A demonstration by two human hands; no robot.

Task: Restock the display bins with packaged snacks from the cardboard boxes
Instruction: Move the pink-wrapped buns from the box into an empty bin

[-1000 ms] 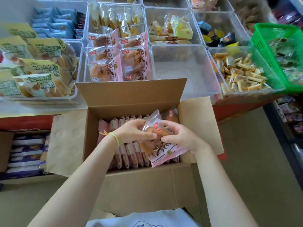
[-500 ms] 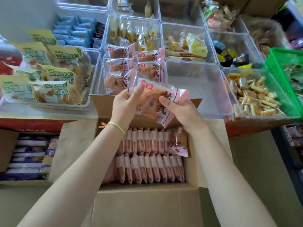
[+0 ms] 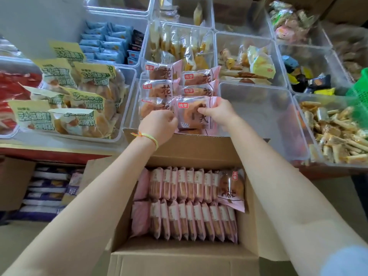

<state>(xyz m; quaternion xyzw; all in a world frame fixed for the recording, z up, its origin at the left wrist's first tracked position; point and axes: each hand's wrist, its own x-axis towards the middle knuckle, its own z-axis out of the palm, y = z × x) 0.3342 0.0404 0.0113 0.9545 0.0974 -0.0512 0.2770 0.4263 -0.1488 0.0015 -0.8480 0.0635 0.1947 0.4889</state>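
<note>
Side box point(image 3: 12, 182): cardboard, far left under the bench edge, holding purple-and-white packets.
Yellow-label packets point(image 3: 65, 108): piled in a clear bin at the left of the bench point(image 3: 49, 152), which has a red front edge.
Blue packets point(image 3: 103, 44): stacked in a bin behind the yellow ones.
Left hand point(image 3: 159, 126): fingers curled, pinching the left edge of the pink packet; a yellow-green band sits on the wrist.
Pink packet point(image 3: 192, 114): held upright between both hands at the near end of the display bin, label facing the camera, just behind the cardboard box flap.
Display bin point(image 3: 137, 100): clear plastic, centre of the bench, already holding rows of the same pink packets.
Cardboard box point(image 3: 179, 259): open, below the bin, with two rows of pink packets on edge and one lying tilted at the right end of the far row.
Right hand point(image 3: 219, 112): fingers curled onto the packet's right edge, thumb in front.
Clear bin point(image 3: 258, 96): just right of the display bin.
Stick snacks point(image 3: 338, 132): heaped in the bin at far right.
Green basket point(image 3: 360, 92): at the right edge.
</note>
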